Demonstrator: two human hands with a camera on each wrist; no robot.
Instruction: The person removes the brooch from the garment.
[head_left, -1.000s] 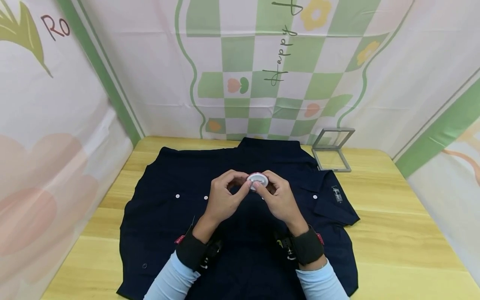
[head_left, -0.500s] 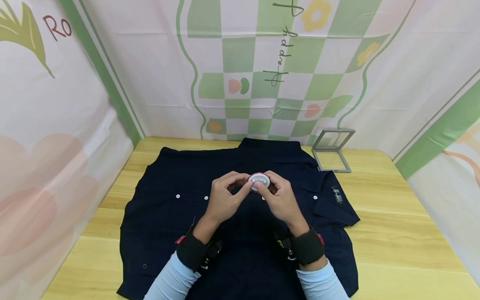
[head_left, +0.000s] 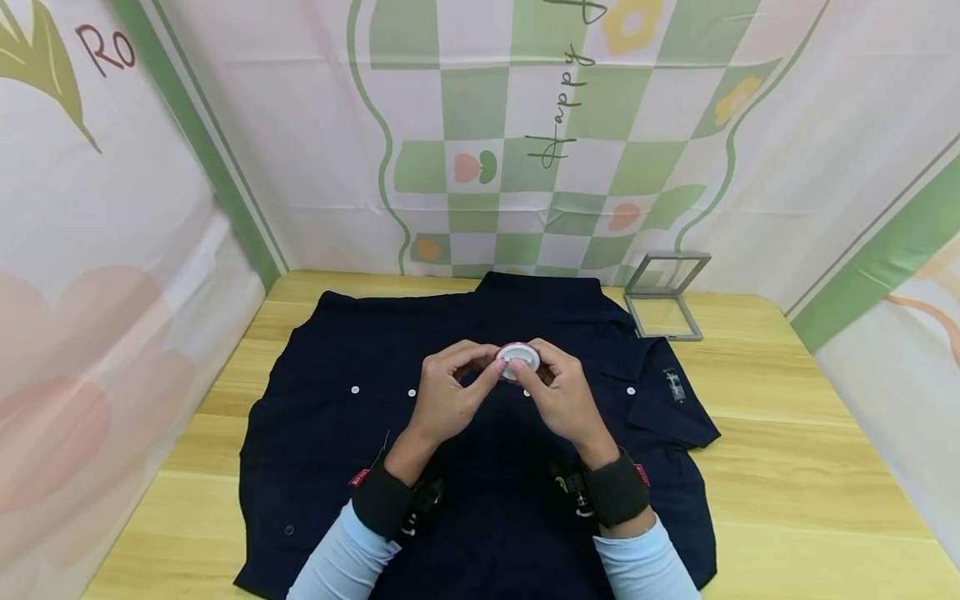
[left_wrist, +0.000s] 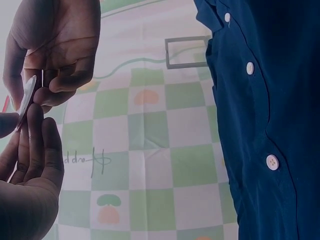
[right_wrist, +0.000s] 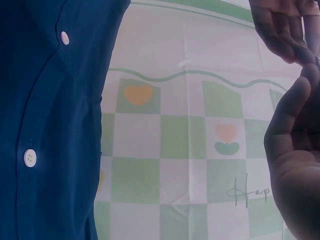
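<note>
A round pin-back badge [head_left: 519,360] with a white back and a red rim is held up over the shirt in the head view. Its back, with the pin clasp, faces up toward the head camera. My left hand [head_left: 450,390] pinches its left edge between thumb and fingers. On the other side my right hand [head_left: 557,392] grips the edge, its thumb lying over the back near the clasp. In the left wrist view the badge [left_wrist: 27,97] appears edge-on between both hands. A navy shirt [head_left: 330,467] with white buttons lies spread beneath; the hands cover part of it.
An open grey frame-like case [head_left: 666,296] with clear panels stands at the table's back right, beside the shirt's collar end. Pale wooden tabletop [head_left: 795,467] shows around the shirt. A patterned cloth [head_left: 472,108] hangs behind the table.
My right thumb shifts slightly over the clasp on the badge's back, and the pin is now harder to see. Both hands keep their hold in nearly the same place.
</note>
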